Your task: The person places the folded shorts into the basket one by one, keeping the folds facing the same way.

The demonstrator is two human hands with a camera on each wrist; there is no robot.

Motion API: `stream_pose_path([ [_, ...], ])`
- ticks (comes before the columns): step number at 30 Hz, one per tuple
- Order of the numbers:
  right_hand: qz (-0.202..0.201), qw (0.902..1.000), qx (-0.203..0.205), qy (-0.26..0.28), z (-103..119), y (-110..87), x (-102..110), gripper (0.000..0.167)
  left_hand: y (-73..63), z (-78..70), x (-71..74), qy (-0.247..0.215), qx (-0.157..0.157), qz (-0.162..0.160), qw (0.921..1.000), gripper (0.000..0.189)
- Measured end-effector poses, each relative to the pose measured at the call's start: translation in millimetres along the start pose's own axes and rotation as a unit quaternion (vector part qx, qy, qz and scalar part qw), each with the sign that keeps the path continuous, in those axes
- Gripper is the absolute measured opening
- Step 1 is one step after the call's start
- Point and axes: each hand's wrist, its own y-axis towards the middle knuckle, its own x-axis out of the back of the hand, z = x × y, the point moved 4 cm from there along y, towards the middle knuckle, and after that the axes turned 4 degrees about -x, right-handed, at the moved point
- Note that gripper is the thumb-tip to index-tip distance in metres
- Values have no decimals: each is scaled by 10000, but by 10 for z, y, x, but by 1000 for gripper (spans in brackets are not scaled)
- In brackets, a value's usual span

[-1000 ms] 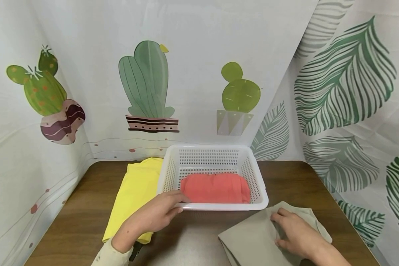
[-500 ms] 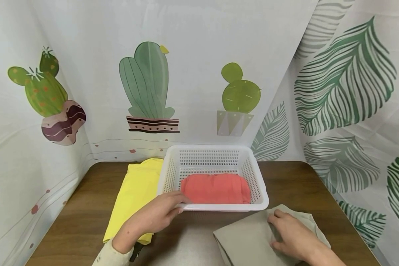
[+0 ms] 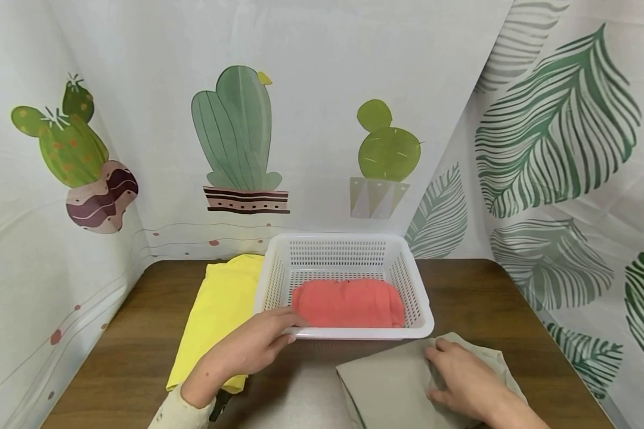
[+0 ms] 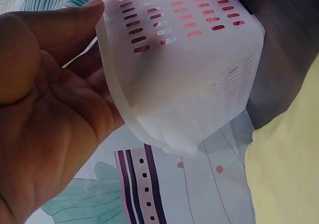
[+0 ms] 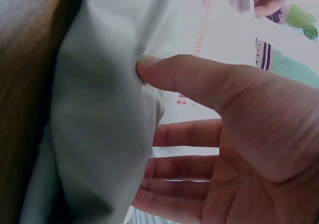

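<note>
A white plastic basket [image 3: 365, 333] with slotted walls stands at the back middle, and a folded red cloth [image 3: 349, 304] lies inside it. My left hand [image 3: 249, 345] grips the basket's near left corner, thumb outside the rim and fingers over it; the left wrist view shows the thumb [image 4: 75, 17] at the rim. At the front right is a folded grey cloth [image 3: 383, 381]. My right hand [image 3: 467, 378] pinches its upper layers, with the thumb [image 5: 174, 74] pressed into the fabric in the right wrist view. Part of the grey cloth is hidden under that hand.
Left of the basket lies a folded yellow cloth [image 3: 214, 316], partly beneath my left forearm. A small black object [image 3: 220, 405] shows by my left sleeve. The brown wooden table [image 3: 456, 292] backs onto a white curtain [image 3: 322, 119] printed with cacti and leaves.
My right hand has drawn the grey cloth a little to the left and toward the front. The left hand and the basket have stayed in place.
</note>
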Motion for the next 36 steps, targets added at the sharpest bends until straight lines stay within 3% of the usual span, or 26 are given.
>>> stream_pose_path([
  [9, 179, 9994, -260, 130, 123, 40, -19, 55, 6, 4, 0, -18, 8, 14, 10000, 23],
  [36, 118, 9992, -298, 249, 360, 107, -101, 52, 2, -3, -5, -100, -51, -24, 9999, 23],
])
